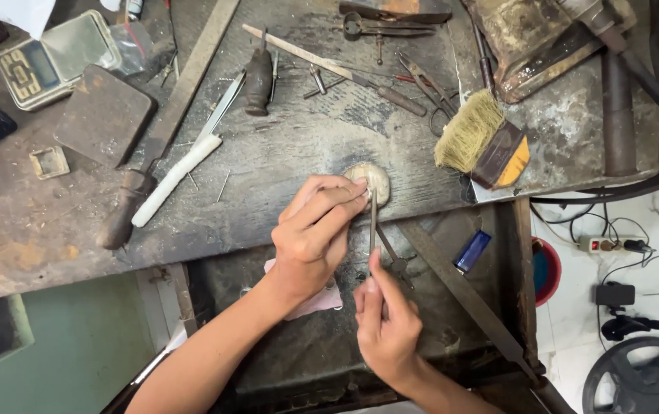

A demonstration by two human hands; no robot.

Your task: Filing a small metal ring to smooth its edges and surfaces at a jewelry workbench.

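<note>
My left hand (316, 230) presses its fingertips on a small pale rounded piece (374, 180) resting at the front edge of the worn wooden workbench (283, 153). My right hand (385, 322) grips a thin metal tool (373, 222) upright, with its tip touching the pale piece just below my left fingers. What exactly the pale piece is I cannot tell.
On the bench lie a large file with a dark handle (162, 130), a white-handled tool (184, 169), a brush (483, 142), pliers (429, 88), a small digital scale (53, 57) and a dark flat block (103, 115). A blue lighter (472, 251) lies in the tray below.
</note>
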